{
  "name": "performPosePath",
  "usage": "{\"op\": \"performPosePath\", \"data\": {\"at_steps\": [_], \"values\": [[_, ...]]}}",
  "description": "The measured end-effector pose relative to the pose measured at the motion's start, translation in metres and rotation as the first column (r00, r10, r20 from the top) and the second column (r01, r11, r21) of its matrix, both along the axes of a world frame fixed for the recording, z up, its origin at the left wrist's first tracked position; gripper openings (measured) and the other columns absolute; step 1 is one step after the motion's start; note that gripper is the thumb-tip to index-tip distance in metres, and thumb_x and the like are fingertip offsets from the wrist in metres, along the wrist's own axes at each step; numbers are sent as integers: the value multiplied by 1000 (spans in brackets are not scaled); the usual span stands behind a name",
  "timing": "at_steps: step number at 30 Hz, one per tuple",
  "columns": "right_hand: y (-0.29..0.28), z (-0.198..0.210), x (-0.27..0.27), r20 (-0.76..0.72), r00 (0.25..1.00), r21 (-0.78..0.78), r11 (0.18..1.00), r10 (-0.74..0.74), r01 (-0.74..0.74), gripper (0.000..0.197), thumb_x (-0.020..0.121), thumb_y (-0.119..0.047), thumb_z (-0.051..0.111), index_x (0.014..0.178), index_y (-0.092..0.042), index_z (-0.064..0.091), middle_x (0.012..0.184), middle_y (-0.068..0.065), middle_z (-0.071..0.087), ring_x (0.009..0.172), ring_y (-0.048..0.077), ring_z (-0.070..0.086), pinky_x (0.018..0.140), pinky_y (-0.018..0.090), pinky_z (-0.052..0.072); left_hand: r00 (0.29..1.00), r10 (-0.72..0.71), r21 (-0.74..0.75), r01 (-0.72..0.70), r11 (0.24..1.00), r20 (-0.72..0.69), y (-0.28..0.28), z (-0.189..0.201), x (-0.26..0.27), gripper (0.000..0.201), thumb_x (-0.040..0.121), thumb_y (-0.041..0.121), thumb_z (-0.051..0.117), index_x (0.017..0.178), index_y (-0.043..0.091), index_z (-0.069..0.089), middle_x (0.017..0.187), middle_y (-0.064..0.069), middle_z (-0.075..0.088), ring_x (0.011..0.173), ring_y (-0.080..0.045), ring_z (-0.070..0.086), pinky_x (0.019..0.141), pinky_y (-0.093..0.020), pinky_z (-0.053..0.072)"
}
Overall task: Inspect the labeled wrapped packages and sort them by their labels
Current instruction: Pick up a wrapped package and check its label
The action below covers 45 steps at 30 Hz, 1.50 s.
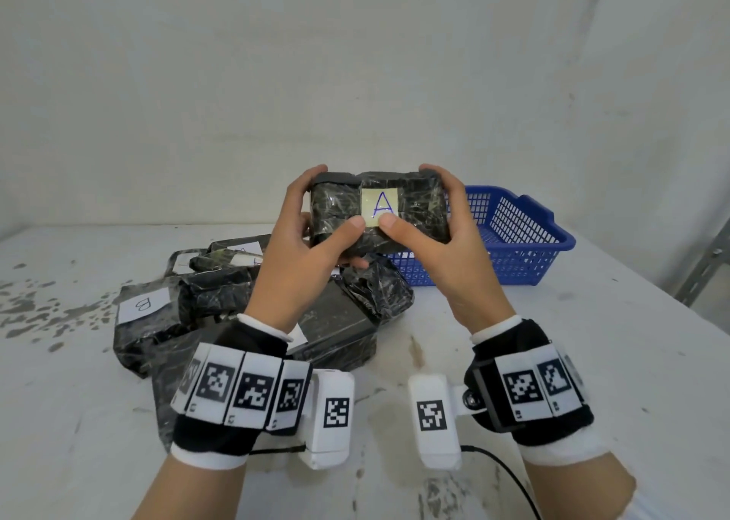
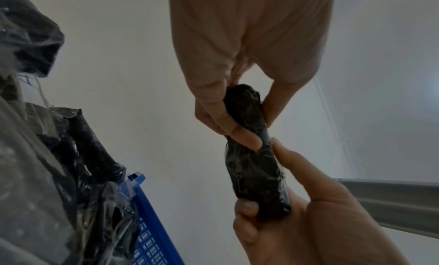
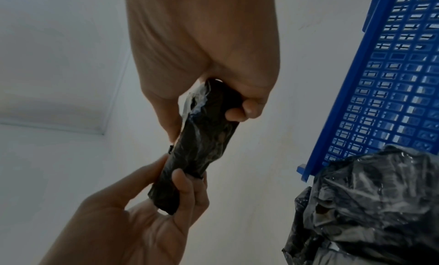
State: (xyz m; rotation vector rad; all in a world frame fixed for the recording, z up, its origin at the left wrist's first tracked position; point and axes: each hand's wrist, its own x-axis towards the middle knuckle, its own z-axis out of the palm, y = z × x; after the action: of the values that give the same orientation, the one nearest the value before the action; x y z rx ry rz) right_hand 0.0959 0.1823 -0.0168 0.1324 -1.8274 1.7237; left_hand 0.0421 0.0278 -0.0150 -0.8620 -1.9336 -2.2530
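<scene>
I hold up a black plastic-wrapped package [image 1: 379, 181] above the table, its yellowish label [image 1: 381, 205] marked "A" in blue facing me. My left hand [image 1: 335, 199] grips its left end and my right hand [image 1: 409, 195] its right end, both thumbs pressing at the label's lower edge. The left wrist view shows the package [image 2: 251, 166] edge-on, pinched between thumb and fingers of my left hand [image 2: 256, 124]. It also appears edge-on as a dark bar [image 3: 197, 147] in the right wrist view, gripped by my right hand [image 3: 206, 122]. A pile of wrapped packages [image 1: 221, 294] lies below; one carries a "B" label [image 1: 144, 306].
A blue slotted basket [image 1: 553, 239] stands at the back right of the white, stained table [image 1: 592, 361], right behind the held package. A black cable [image 1: 509, 476] trails from my right wrist. A grey metal upright [image 1: 703, 270] is past the table's right edge.
</scene>
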Motion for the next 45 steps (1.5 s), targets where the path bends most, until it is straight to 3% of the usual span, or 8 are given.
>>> {"op": "performPosePath", "data": {"at_steps": [5,12,19,24,28,31,41,45], "values": [[-2,-1,0,-17,1000,4,1000,-10,10,57,85,-14,79,131,-26,48,128,2,63,114,16,67,99,40,55,1000,24,5,-24,1000,-6,1,1,2,59,88,9,68,137,30,42,106,-9,68,79,-19,72,64,-32,59],[0,5,5,-3,999,-57,997,54,-54,40,95,-6,65,130,-16,50,92,4,70,69,-1,67,55,12,49,998,-25,83,21,996,53,-2,3,0,48,94,8,58,137,25,44,102,-10,70,76,-25,69,63,-41,60],[1,9,9,27,998,-76,995,64,-61,26,98,-11,59,124,-14,52,72,-5,68,51,0,58,45,13,42,999,-3,104,-2,995,47,-5,7,1,40,98,18,54,137,26,47,98,-6,71,76,-17,69,52,-29,53],[0,8,10,82,996,-49,998,45,-41,15,96,-22,63,106,-31,56,79,-8,74,64,3,67,49,17,46,996,73,76,-77,994,57,-8,7,0,40,96,28,57,135,30,49,102,-5,69,75,-11,65,46,-23,47],[0,11,11,33,997,-158,985,76,-70,7,99,-13,58,105,-14,55,66,-7,68,53,-1,62,43,11,43,992,96,34,-99,995,80,-8,5,-2,39,92,30,61,129,19,55,88,1,69,62,-6,62,42,-21,42],[0,8,9,32,999,-128,992,13,-9,5,97,-21,63,98,-19,58,68,-8,70,64,2,67,50,16,50,991,103,14,-105,994,86,-5,3,-2,40,90,33,64,125,17,55,79,0,66,58,-14,56,41,-24,40],[-1,3,4,-22,995,-66,993,-96,94,19,86,-26,78,86,-25,59,83,4,73,80,20,73,74,48,62,996,52,-2,-52,999,71,-2,3,4,54,77,44,71,120,18,54,83,-1,68,55,-14,60,40,-24,40],[-2,3,4,-36,997,-51,996,-69,67,26,84,-23,80,97,-21,57,90,0,72,84,17,72,78,42,62,999,46,-39,-46,998,22,-1,3,5,47,85,31,73,126,21,54,95,-7,67,58,-13,62,42,-25,45]]}}
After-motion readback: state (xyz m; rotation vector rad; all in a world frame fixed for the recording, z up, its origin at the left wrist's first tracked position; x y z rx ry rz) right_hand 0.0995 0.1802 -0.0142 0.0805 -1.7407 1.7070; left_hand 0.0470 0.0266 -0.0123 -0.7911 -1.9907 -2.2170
